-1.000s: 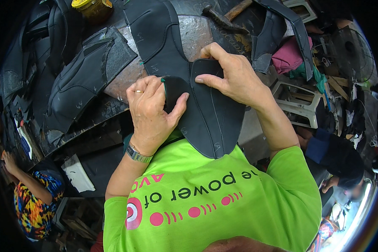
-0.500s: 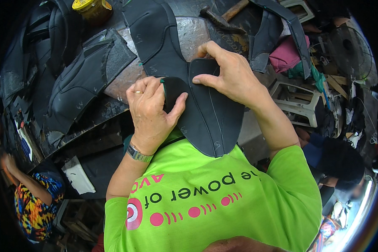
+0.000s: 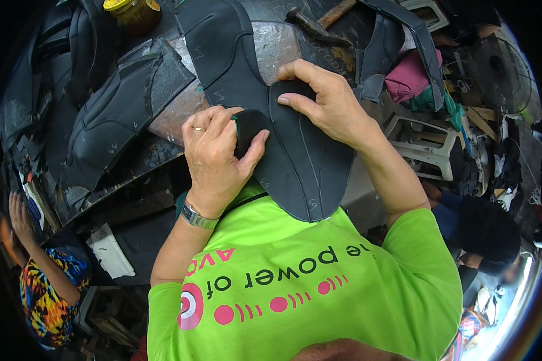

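Note:
A black stitched boot upper (image 3: 304, 159) with pale pencil marks lies between my hands, its rounded end hanging toward my green shirt. My left hand (image 3: 215, 155) pinches a folded-back flap of it between thumb and fingers, and a bit of green shows at the flap's edge. On the other side my right hand (image 3: 326, 105) grips the far right edge, thumb on top and fingers behind. Beyond my hands, another black stitched piece (image 3: 226, 57) rests on the bench over a shiny brownish slab (image 3: 277, 45). Whether it joins the held upper, I cannot tell.
At the bench's far side lies a hammer (image 3: 319, 29); a yellow-lidded jar (image 3: 132, 13) stands back left. More black uppers (image 3: 111, 114) pile up on the left. White stools (image 3: 424, 144) and a fan (image 3: 503, 75) are at right. Another person's hand (image 3: 21, 219) shows far left.
The boot upper has shifted very slightly upward, and my right thumb has slid a little along its edge. At far left, the other person's hand has risen with its fingers spread.

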Demonstrator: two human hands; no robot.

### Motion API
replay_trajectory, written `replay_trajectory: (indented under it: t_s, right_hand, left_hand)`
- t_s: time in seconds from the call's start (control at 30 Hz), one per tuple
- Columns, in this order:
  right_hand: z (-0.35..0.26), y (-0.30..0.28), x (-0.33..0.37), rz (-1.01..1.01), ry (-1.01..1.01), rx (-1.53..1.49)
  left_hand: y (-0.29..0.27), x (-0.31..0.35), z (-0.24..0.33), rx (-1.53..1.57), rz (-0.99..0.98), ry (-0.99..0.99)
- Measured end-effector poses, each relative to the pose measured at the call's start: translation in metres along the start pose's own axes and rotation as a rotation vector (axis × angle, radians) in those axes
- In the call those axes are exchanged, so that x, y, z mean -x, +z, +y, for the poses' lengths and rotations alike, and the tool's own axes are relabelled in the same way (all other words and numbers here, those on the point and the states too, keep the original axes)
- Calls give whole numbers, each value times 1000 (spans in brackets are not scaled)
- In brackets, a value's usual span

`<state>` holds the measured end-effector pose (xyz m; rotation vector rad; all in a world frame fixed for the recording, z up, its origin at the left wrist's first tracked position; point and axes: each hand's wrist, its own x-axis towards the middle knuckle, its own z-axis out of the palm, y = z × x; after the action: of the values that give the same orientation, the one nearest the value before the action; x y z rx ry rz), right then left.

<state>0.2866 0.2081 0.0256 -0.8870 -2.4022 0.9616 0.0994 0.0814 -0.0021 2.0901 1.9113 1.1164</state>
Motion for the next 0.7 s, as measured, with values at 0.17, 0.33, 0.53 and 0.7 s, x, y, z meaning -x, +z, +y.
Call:
replay_trajectory:
  t_s: [0.17, 0.33, 0.53, 0.7]
  right_hand:
    - [1, 2, -5, 5, -106, 83]
    - [3, 4, -10, 5, -101, 21]
    - [1, 4, -9, -4, -65, 46]
    - [2, 3, -12, -21, -42, -6]
  left_hand:
    - [-1, 0, 0, 20, -8, -14]
    - [-1, 0, 0, 22, -7, -11]
    - [0, 0, 0, 21, 8, -13]
    - [0, 1, 1, 20, 18, -25]
